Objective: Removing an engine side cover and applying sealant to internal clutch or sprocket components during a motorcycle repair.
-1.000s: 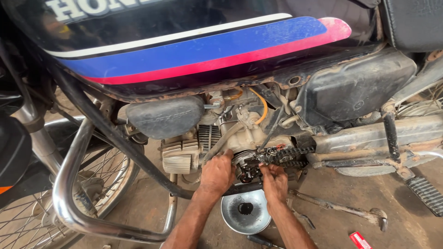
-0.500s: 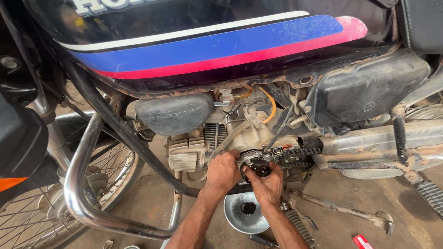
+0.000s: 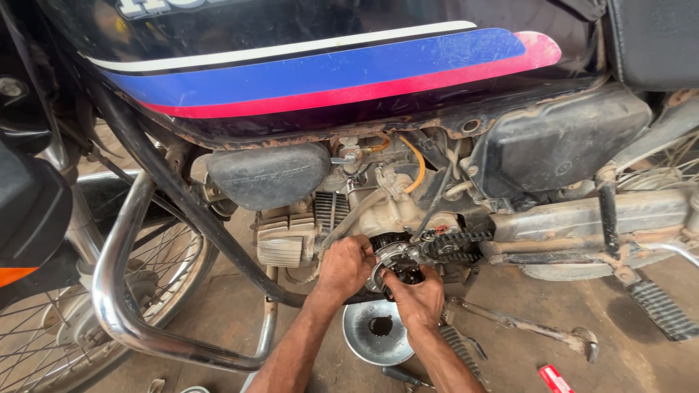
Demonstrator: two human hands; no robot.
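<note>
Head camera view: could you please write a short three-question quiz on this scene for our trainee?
1. True or false: both hands are at the open engine side of the motorcycle.
2. What lies on the floor below the hands? A) a round metal cover B) a helmet C) a tyre
3. Fill in: the stripes on the dark fuel tank are white, blue and ____.

Key
1. True: left hand and right hand grip the round metal part beside the drive chain.
2. A, the round metal cover.
3. Red, on the fuel tank.

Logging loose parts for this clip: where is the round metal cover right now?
In the head view, the round metal cover lies on the ground under the engine, just below the left hand and right hand, left of the kickstand.
</note>
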